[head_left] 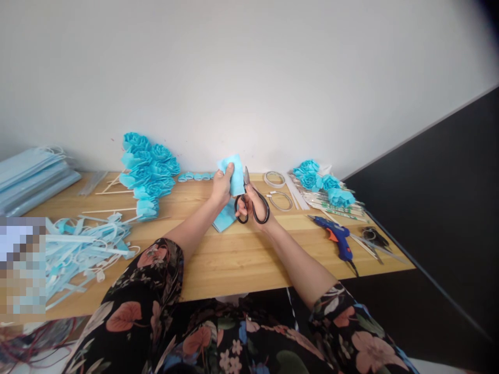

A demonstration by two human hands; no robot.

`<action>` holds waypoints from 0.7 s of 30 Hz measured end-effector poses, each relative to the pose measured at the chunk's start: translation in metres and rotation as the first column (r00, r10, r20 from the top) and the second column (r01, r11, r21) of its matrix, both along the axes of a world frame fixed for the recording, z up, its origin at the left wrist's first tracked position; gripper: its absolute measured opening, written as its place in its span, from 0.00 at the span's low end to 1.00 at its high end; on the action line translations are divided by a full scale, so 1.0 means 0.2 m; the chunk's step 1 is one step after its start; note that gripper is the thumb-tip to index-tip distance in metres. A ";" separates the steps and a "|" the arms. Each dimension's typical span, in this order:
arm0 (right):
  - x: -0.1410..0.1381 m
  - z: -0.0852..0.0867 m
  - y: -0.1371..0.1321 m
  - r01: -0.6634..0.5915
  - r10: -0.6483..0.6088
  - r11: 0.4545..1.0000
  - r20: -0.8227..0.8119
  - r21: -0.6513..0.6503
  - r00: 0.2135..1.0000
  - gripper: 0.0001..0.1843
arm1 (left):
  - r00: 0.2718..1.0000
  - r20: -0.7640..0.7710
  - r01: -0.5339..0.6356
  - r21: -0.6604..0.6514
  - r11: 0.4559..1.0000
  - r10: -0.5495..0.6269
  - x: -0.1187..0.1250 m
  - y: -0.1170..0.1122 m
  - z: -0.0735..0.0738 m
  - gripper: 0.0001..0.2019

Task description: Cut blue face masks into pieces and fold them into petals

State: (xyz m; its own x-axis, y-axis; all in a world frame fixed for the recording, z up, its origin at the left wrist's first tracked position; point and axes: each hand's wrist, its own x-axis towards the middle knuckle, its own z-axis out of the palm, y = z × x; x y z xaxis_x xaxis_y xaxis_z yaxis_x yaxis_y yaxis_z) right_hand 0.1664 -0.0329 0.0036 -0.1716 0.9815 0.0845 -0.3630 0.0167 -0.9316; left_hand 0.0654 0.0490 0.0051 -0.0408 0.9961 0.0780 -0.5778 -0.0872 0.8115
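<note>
My left hand (223,184) pinches a folded piece of light blue fabric (236,179), thumb on its front, held up above the table. In my right hand (255,203) is a pair of scissors (261,208) with black loop handles, blades pointing up along the fabric's right edge. Whether the blades touch the fabric I cannot tell. Below my hands, another flat blue piece (224,218) lies on the wooden table (234,265). Behind my left hand is a row of small blue rolled strips (195,177).
Blue fabric flowers (150,166) on sticks stand at left, near cut strips and ear loops (89,244) and stacked masks (35,174). At right are tape rolls (275,179), more flowers (310,179) on packaged sticks, and a blue glue gun (337,236) with its cord over the edge.
</note>
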 end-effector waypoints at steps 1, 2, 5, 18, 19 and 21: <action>0.00 0.00 0.00 0.001 -0.001 1.000 0.000 0.007 1.000 0.26 | 1.000 0.004 -0.005 -0.004 1.000 0.005 0.00 0.00 0.01 0.21; 0.00 0.00 0.00 0.004 -0.004 1.000 0.004 0.012 1.000 0.26 | 1.000 0.010 -0.010 -0.011 1.000 0.010 0.00 -0.01 0.01 0.20; 0.00 0.00 0.00 0.027 -0.027 0.999 0.029 0.029 0.999 0.30 | 0.999 0.042 -0.014 -0.044 0.999 0.016 0.01 -0.02 0.04 0.19; -0.02 0.03 -0.03 0.085 -0.089 0.995 0.082 0.059 0.993 0.38 | 0.997 0.073 -0.009 -0.083 0.997 0.015 0.01 -0.02 0.05 0.17; -0.02 0.03 -0.03 0.089 -0.093 0.994 0.080 0.060 0.992 0.38 | 0.998 0.069 -0.010 -0.076 0.997 0.015 0.01 -0.02 0.05 0.17; -0.03 0.02 -0.03 0.094 -0.099 0.993 0.076 0.064 0.992 0.37 | 0.998 0.053 -0.011 -0.063 0.998 0.014 0.01 -0.02 0.05 0.18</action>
